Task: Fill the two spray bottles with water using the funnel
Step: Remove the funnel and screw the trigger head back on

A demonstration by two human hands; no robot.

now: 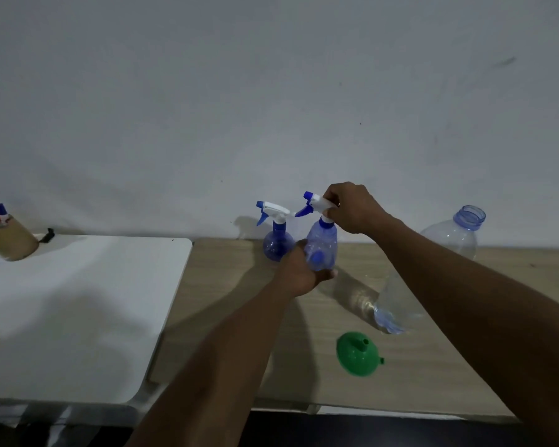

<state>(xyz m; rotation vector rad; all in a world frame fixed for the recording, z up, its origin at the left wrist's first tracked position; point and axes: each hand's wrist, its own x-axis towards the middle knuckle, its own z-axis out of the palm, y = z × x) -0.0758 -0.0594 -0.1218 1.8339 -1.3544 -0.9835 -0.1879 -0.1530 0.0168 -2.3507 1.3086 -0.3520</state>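
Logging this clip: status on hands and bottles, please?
Left hand grips near spray bottle; right hand on its trigger head. Second spray bottle capped. Funnel upside down, unused. Nothing blocking.

A plain pale wall with a few small dark marks fills the upper half, dimly and evenly lit. Below it a wood-grain counter stands just beside a white table with rounded corners; dark floor shows beneath
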